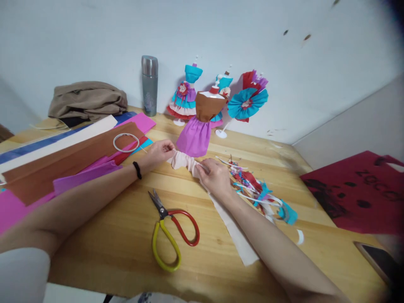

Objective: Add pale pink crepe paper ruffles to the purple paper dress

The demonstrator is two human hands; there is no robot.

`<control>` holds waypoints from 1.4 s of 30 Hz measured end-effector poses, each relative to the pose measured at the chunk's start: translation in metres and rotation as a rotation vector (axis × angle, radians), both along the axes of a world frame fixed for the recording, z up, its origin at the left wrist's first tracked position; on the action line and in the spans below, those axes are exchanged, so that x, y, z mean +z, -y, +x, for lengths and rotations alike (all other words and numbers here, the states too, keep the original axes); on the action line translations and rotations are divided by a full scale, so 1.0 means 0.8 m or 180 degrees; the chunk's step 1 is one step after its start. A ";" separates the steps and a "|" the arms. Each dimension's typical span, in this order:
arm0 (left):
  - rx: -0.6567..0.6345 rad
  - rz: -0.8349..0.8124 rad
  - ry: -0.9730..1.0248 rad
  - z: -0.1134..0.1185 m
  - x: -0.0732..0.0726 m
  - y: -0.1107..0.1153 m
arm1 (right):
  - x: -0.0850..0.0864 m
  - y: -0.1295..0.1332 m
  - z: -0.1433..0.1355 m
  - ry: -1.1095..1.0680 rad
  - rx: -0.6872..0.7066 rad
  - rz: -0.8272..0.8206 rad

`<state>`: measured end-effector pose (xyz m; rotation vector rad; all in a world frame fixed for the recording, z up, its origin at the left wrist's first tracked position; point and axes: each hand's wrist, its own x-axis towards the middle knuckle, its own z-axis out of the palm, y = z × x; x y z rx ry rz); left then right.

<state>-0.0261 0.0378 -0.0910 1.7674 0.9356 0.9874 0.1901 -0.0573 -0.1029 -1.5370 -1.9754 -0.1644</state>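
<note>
A pale pink crepe paper strip (183, 160) stretches between my hands, gathered into ruffles at its upper part. Its flat tail (235, 229) runs under my right forearm toward the front of the table. My left hand (161, 150) pinches the ruffled end. Farther along, the fingers of my right hand (216, 176) are closed on the same strip. Just behind stands a small dress form (210, 105) with a brown top and a gathered purple skirt (195, 135). Scissors (162, 214) with one red and one yellow handle lie partly spread in front of my hands.
Coloured paper sheets (72, 155) and a wire coil (126, 143) lie left. A flask (149, 86), folded cloth (88, 101) and other dressed forms (186, 94) stand along the wall. Paper scraps (252, 185) lie right, near a red bag (356, 193) and a phone (375, 259).
</note>
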 end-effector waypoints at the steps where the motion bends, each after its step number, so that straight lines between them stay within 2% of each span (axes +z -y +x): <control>1: 0.0014 -0.0034 0.0024 0.001 0.001 0.001 | -0.001 0.000 -0.001 0.0027 0.0013 0.0029; 5: 0.0024 -0.0204 0.0143 0.003 0.005 0.002 | -0.002 -0.001 -0.001 0.0094 0.0016 0.0135; 10: 0.0040 -0.0321 0.0294 0.008 -0.001 0.000 | -0.004 -0.003 0.001 0.0154 0.0014 0.0251; 19: 0.0341 0.0041 0.0471 0.015 -0.005 0.007 | -0.001 -0.003 -0.001 0.0346 0.0071 0.0557; 26: 0.0432 0.0097 0.0576 0.014 -0.007 0.006 | 0.004 0.001 -0.006 0.0436 0.0178 0.0647; 33: 0.0376 -0.0111 0.0807 0.017 -0.014 -0.004 | 0.007 -0.002 -0.003 0.0335 0.0257 0.0786; 42: 0.0138 -0.0749 0.1238 0.019 -0.010 -0.007 | 0.006 -0.007 0.000 0.0064 0.0123 0.0611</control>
